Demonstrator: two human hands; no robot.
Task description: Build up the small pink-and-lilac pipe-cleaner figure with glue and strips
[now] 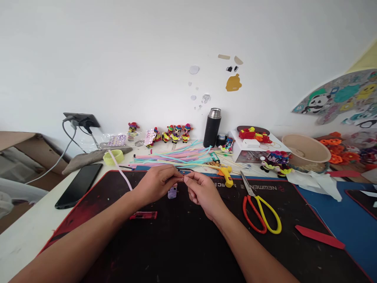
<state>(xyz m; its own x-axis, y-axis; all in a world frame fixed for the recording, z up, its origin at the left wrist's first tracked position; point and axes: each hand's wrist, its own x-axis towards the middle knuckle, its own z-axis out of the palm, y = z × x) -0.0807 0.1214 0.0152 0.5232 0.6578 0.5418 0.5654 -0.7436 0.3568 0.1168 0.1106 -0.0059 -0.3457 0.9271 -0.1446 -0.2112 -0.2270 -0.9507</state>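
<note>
Over the black mat [188, 243], my left hand [157, 182] and my right hand [203, 192] meet fingertip to fingertip. Both are closed in a pinch. Whatever sits between the fingertips is tiny and mostly hidden, so I cannot name it. Just below and between the hands shows a small fuzzy purple piece [172, 192]; whether it hangs from the fingers or lies on the mat I cannot tell. A pale lavender pipe cleaner [121, 171] slants up behind my left wrist. Near my left forearm lies a red flat tool [143, 215], partly covered by the arm.
Red-and-yellow-handled scissors [259, 212] lie open to the right, beside a yellow glue gun [227, 176]. Pastel pipe cleaners [176, 156] spread behind the hands. A black thermos [212, 128] stands near the wall. At left lies a phone [79, 186]; a red strip [319, 237] is at right.
</note>
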